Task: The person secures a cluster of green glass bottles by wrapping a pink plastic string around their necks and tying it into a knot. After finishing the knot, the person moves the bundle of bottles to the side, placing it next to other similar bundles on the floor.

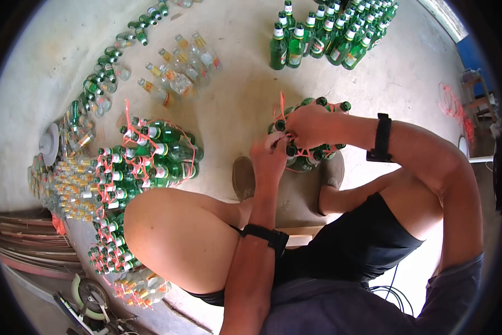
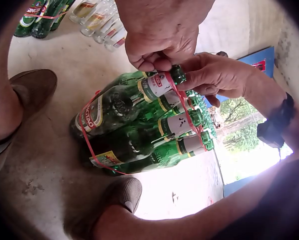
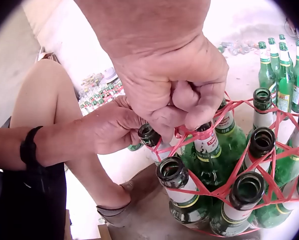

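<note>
One bundle of standing green glass bottles (image 2: pixel 142 120) occupies the pale concrete floor (image 1: pixel 234 84) between the person's brown shoes (image 1: pixel 243 178), well in from the floor's left edge. Flat pink-red plastic twine (image 3: pixel 203 191) webs the necks, and another loop circles the bodies. The right hand (image 1: pixel 312 124) has curled fingers clamped on the twine by a neck near the bundle's left edge; the left hand (image 1: pixel 269 149) pinches the twine just beside it. Twine-bound green bottles (image 1: pixel 181 151) stand leftward, loose green bottles (image 1: pixel 91 86) lie along the floor's left edge, and unbound green bottles (image 1: pixel 318 44) stand toward its far side
</note>
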A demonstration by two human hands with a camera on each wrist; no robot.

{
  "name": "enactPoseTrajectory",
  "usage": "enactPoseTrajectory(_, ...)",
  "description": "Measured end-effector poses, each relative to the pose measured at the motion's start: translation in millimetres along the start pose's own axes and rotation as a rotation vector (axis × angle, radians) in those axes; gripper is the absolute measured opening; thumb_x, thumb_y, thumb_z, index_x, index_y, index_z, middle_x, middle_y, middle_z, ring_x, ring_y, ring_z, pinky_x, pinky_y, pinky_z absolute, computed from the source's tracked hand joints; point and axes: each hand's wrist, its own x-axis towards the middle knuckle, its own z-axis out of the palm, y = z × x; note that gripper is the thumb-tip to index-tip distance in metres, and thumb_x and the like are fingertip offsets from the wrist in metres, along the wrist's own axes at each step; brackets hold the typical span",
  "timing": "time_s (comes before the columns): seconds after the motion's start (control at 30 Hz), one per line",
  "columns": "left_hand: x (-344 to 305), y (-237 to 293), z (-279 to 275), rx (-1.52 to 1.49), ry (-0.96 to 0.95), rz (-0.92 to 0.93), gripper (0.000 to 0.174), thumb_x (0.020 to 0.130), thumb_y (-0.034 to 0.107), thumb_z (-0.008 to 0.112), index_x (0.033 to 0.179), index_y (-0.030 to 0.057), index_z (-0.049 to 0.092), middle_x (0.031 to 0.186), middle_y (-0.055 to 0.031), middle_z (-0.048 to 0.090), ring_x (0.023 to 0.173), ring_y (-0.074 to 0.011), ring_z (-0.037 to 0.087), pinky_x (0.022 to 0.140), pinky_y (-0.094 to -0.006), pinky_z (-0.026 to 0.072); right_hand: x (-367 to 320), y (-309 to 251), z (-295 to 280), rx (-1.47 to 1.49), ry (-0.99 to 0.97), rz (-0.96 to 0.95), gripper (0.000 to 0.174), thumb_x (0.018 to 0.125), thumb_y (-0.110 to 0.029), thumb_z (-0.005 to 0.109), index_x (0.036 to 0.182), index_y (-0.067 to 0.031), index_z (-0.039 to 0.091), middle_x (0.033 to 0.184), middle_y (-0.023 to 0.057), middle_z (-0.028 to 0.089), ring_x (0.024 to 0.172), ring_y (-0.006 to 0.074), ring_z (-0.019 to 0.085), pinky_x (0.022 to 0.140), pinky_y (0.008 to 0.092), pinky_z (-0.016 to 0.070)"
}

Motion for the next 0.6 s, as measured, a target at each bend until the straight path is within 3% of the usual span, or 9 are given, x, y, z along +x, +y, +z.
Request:
enactPoseTrajectory(0.2, 0.8, -20.3, 4.3, -0.081, 0.018, 0.028, 0.009, 0.094, -0.003, 0.071, 0.102, -0.0051, 0.077, 0.076, 0.0030, 0.065, 0.070, -0.0027, 0.054, 0.060, -0.0222, 0.0439, -12.0, -19.2, -9.8, -0.122, 0.067, 0.024, 0.019, 0.073, -0.019, 0.077, 0.084, -0.0040, 0.078, 0.082, 0.0158, 0.075, 0.081, 0.0344, 0.076, 0.067, 0.0444, 0.0604)
enactPoseTrajectory(0.3, 1.6, -18.6, 2.2, -0.059, 0.020, 0.021, 0.010, 0.089, -0.001, 0.073, 0.098, -0.0018, 0.077, 0.074, -0.0087, 0.072, 0.066, -0.0082, 0.063, 0.062, -0.0266, 0.0510, -12.2, -22.6, -10.2, -0.159, 0.056, 0.025, 0.017, 0.073, -0.019, 0.077, 0.084, -0.0056, 0.078, 0.081, 0.0143, 0.075, 0.080, 0.0332, 0.077, 0.067, 0.0439, 0.0601)
enactPoseTrajectory(0.47, 0.7, -15.9, 3.5, -0.124, 0.022, 0.030, 0.009, 0.090, -0.002, 0.073, 0.098, -0.0024, 0.077, 0.074, -0.0068, 0.072, 0.067, -0.0069, 0.062, 0.062, -0.0263, 0.0504, -11.9, -22.0, -8.2, -0.183, 0.048, 0.001, 0.016, 0.070, -0.017, 0.079, 0.083, -0.0065, 0.079, 0.079, 0.0128, 0.076, 0.081, 0.0326, 0.077, 0.066, 0.0442, 0.0594)
enactPoseTrajectory(0.6, 0.4, -15.7, 5.8, -0.179, 0.045, 0.065, 0.009, 0.091, -0.002, 0.073, 0.099, -0.0029, 0.077, 0.074, -0.0056, 0.072, 0.067, -0.0060, 0.061, 0.061, -0.0259, 0.0497, -16.1, -20.8, -13.1, -0.144, 0.053, -0.042, 0.016, 0.069, -0.018, 0.075, 0.078, -0.0047, 0.077, 0.076, 0.0167, 0.074, 0.076, 0.0347, 0.075, 0.066, 0.0468, 0.0577)
